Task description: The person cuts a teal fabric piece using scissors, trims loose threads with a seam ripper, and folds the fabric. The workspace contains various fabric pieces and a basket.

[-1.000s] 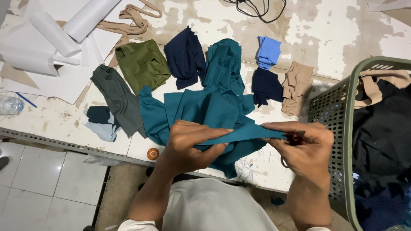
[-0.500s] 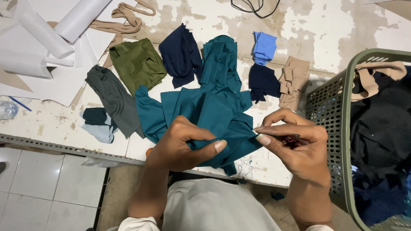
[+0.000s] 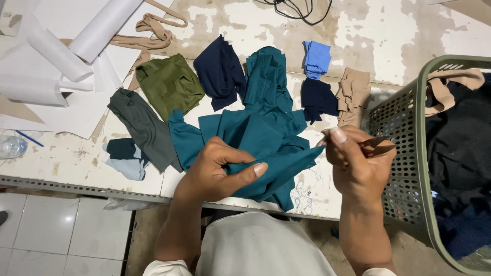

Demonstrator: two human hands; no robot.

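We held the teal cloth (image 3: 266, 148) at the near edge of the table (image 3: 61, 153), most of it heaped on the surface and one folded end lifted toward us. Our left hand (image 3: 215, 171) pinched that fold, thumb pressed over the fabric. Our right hand (image 3: 358, 163) was closed around a small thread snip (image 3: 377, 145), its blades close to the fold's tip at the right.

Risks, in our judgement: the blades sat close to the fabric, so a slack fold could have let them nick the cloth. Loose threads (image 3: 304, 191) lay on the table edge and could have snagged. The green basket (image 3: 404, 138) stood just right of the cutting hand and limited elbow room.
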